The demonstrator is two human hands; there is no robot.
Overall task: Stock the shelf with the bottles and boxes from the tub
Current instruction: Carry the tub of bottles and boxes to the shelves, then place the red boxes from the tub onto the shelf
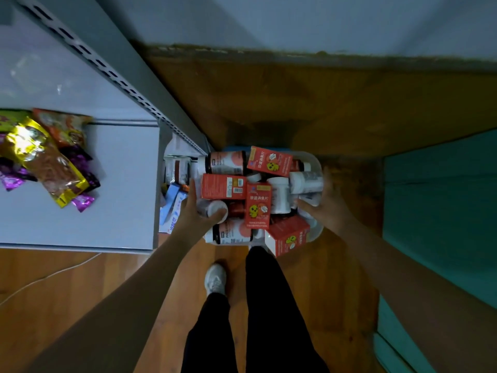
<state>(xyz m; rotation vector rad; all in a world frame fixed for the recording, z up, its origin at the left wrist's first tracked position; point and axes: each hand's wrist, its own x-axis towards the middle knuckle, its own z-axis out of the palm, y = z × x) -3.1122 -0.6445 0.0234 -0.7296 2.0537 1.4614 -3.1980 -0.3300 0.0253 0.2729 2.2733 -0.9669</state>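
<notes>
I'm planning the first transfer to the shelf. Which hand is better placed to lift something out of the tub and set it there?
Left, probably. The left hand is on the shelf side, thumb already over a white bottle at the tub edge. The right hand holds the far rim.

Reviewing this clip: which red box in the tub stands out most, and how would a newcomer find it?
Start at the clear tub held between the left hand and right hand. At its far edge lies a red box, tilted, its yellow cartoon figure facing up. The neighbouring red box shows only a barcode.
</notes>
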